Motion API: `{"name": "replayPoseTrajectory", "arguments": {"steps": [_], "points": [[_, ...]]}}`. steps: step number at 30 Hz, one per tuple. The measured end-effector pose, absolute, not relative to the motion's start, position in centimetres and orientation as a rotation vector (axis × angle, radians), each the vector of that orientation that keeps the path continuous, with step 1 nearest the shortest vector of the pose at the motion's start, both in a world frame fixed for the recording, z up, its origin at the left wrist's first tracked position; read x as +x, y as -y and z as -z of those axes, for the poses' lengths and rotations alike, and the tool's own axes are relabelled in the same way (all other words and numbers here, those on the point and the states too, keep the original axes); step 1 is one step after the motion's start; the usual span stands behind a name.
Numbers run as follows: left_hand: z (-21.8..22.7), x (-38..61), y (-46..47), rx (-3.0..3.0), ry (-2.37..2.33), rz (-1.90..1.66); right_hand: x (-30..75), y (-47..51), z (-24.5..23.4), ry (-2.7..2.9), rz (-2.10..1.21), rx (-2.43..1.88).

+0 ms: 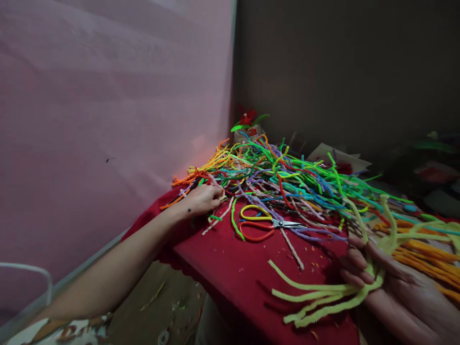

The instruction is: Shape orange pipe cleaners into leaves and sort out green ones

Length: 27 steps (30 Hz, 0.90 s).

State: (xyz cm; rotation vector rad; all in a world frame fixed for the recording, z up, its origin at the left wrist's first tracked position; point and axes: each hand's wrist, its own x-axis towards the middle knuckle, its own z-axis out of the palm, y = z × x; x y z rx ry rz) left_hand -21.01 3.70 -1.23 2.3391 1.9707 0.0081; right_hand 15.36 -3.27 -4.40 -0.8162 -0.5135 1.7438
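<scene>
My right hand (391, 287) is closed around a bunch of pale yellow pipe cleaners (327, 294). One set of ends sticks out to the left over the table, while other strands rise above the fingers. My left hand (203, 199) is at the near left edge of a large heap of coloured pipe cleaners (287, 177). Its fingers are curled down among the strands, and what they grip cannot be made out. Between the hands lie scissors (278, 224) with one yellow and one red handle, blades pointing right and slightly apart.
A red cloth (230, 268) covers the table, with small scraps on it. Orange pipe cleaners (427, 258) lie beyond my right hand. A red flower (247, 117) stands behind the heap, near white paper (341, 155). A pink wall (108, 96) borders the left side.
</scene>
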Motion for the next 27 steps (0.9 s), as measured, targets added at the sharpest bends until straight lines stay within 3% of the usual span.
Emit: {"name": "replayPoseTrajectory", "arguments": {"steps": [10,20,27], "points": [[1.9,-19.7,-3.3,2.261,-2.15,-0.102,15.1,3.3,4.1,0.442,-1.812,-0.888],[1.9,-18.1,-3.0,2.236,-2.158,0.225,15.0,3.4,4.0,0.478,-1.832,-0.839],[0.9,-18.3,-2.4,2.244,-2.244,0.114,14.7,3.4,3.6,0.352,-1.825,-0.821]]}}
